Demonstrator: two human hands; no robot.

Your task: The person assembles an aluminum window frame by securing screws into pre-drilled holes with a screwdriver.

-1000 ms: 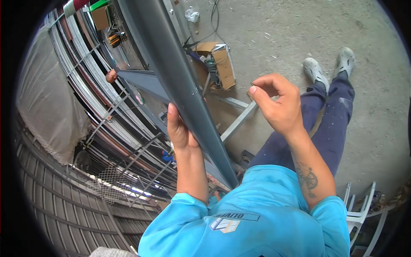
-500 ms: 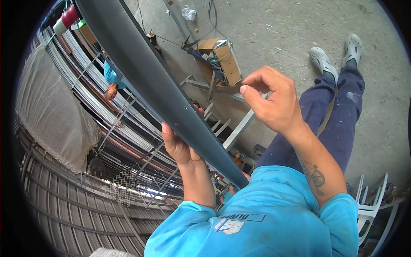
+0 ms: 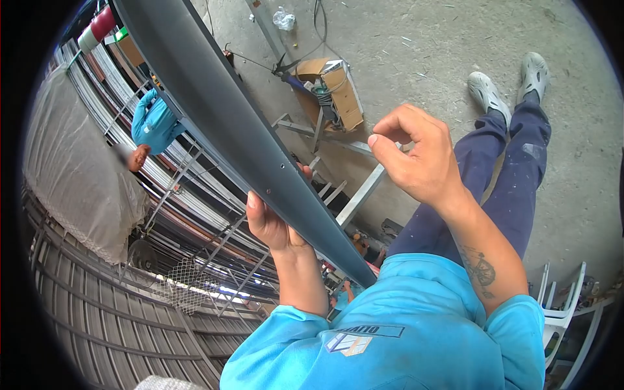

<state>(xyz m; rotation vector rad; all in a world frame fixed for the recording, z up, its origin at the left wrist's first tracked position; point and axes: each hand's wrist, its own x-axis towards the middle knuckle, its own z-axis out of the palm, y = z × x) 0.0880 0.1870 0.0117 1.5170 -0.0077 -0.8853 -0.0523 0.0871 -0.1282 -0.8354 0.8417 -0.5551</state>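
A long dark grey metal profile [image 3: 227, 110] runs from the upper left down to my waist. Two small holes show in its face, close to my left hand [image 3: 268, 224]. That hand is wrapped round the profile's edge, thumb on the near side and fingertips showing past the far side. My right hand [image 3: 419, 153] is held in the air to the right of the profile, apart from it. Its thumb and index finger are bent together in a pinch; whatever is between them, if anything, is too small to make out.
A metal frame [image 3: 361, 195] stands under the profile. Beyond it sits an open cardboard box [image 3: 342, 97] with cables. Racks of long bars [image 3: 188, 221] and a plastic-covered bundle [image 3: 78, 162] fill the left, where a co-worker in blue [image 3: 156, 123] stands. White chairs [image 3: 562, 318] are lower right.
The co-worker at the left has come further into view from behind the profile. My right hand has shifted very slightly; my left hand keeps its grip on the profile.
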